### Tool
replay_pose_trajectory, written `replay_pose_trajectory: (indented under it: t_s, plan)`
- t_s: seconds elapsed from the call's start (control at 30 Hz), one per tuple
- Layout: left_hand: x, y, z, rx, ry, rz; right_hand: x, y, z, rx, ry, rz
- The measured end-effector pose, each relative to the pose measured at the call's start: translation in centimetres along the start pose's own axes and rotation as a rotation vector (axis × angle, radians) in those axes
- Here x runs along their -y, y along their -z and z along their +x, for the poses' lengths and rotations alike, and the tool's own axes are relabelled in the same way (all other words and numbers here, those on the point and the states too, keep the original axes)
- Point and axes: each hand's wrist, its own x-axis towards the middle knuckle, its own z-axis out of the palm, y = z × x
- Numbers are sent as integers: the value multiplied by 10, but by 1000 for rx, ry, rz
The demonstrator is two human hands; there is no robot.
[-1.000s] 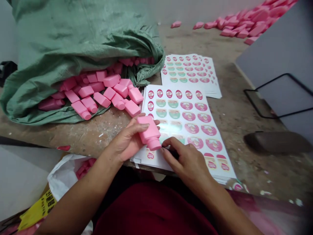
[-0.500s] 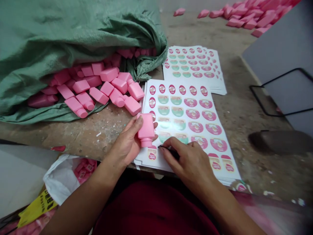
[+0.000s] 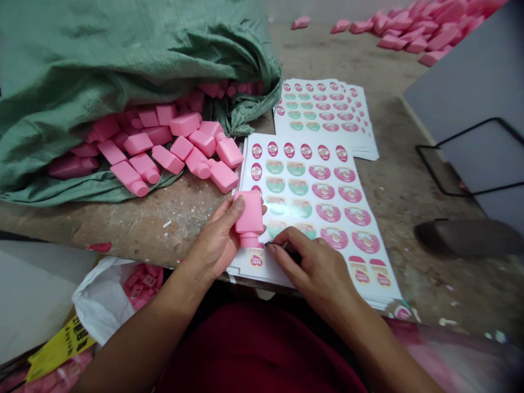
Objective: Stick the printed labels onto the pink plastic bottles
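My left hand (image 3: 215, 237) grips a pink plastic bottle (image 3: 249, 214) with its cap pointing down, just above the lower left of a sheet of round printed labels (image 3: 315, 191). My right hand (image 3: 315, 270) rests on that sheet, its fingertips pinching a thin dark object (image 3: 291, 254), too small to identify. A second stack of label sheets (image 3: 323, 112) lies beyond it. Many more pink bottles (image 3: 164, 144) spill from a green woven sack (image 3: 123, 54) to the left.
The worn, paint-flecked workbench (image 3: 164, 224) carries everything. A white plastic bag (image 3: 102, 297) and yellow packaging (image 3: 61, 346) sit below its near edge. Several pink bottles (image 3: 417, 38) lie at the far right, beside a grey board (image 3: 462, 93) and black wire frame (image 3: 458, 158).
The pink bottle has turned from a tilt to nearly upright, cap down, and shifted slightly right. The whole scene sits a little higher in view. My right hand stays on the sheet.
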Motion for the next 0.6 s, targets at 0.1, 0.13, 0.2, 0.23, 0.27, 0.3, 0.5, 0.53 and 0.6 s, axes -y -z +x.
replay_pose_trajectory:
  t_s: [0.1,0.13,0.2,0.23,0.27,0.3,0.5,0.53,0.6]
  plan:
    - [-1,-1,-1,-6,-9,1,-2,1,-1,-28,6,-24]
    - [-1,-1,-1,-7,-11,1,-2,1,-2,-49,24,-55]
    - [-2,-1,-1,-7,-10,1,-1,-1,-2,-96,79,-113]
    - [-2,-1,-1,-5,-7,2,-1,-2,-2,-117,112,-129]
    - [-2,-1,-1,-2,-3,5,0,-4,-2,-133,141,-136]
    - [-2,-1,-1,3,0,10,0,-5,-1,-150,163,-137]
    - [-1,-1,-2,42,-2,50,1,-3,4,-130,38,94]
    - [-1,0,-1,41,0,59,0,1,4,-71,-4,225]
    - [-1,0,0,36,-5,81,-3,10,5,13,-65,498]
